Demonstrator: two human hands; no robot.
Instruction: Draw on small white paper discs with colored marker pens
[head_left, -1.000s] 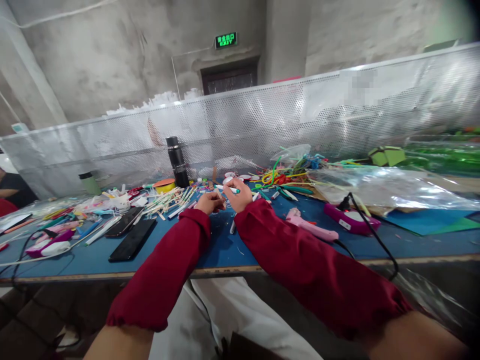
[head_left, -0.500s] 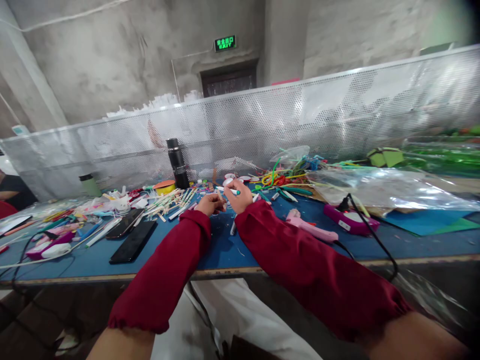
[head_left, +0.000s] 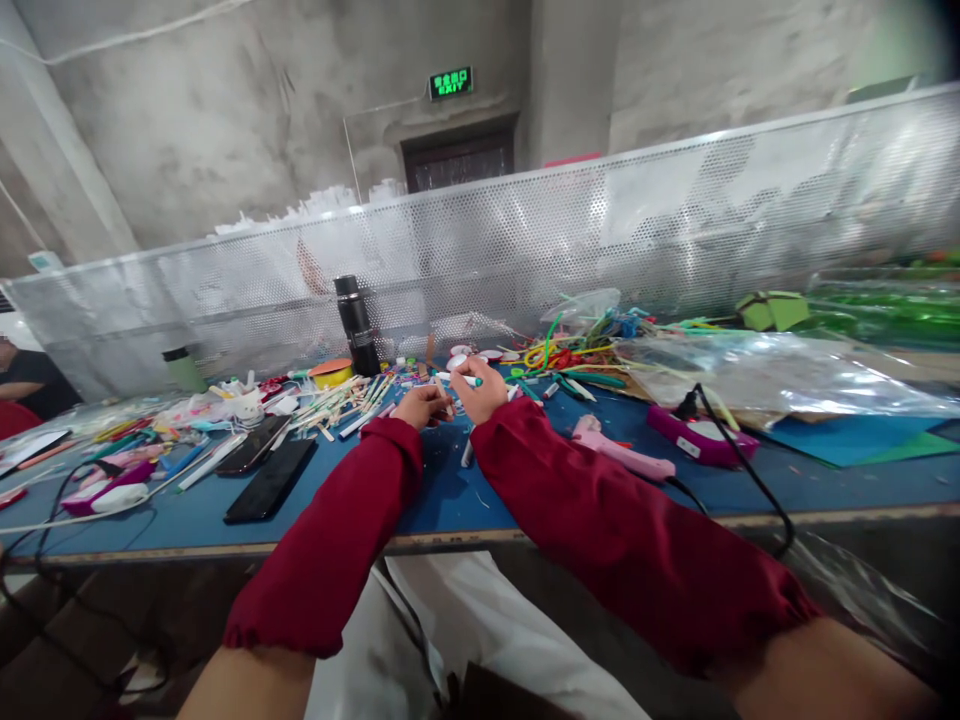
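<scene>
My right hand [head_left: 484, 394] is closed around a white marker pen [head_left: 474, 381] with a green end, held roughly level above the table. Close beside it on the left, my left hand [head_left: 420, 406] pinches a small pale flat stick [head_left: 442, 391], which looks like a craft stick. The two hands almost meet, and the marker's left end is close to the stick; whether they touch I cannot tell. Under my right hand a white pen [head_left: 467, 453] lies on the blue tabletop [head_left: 442, 500].
Left of my hands lie loose sticks [head_left: 349, 400] and two phones [head_left: 271, 482]. A black bottle [head_left: 357, 330] stands behind them. To the right are a pink glue gun [head_left: 621, 450], a purple power socket [head_left: 701, 440] with a cable, and colourful pipe cleaners [head_left: 559, 355].
Both hands keep nearly the same place and hold, with only slight finger movement. The whole view has shifted a little.
</scene>
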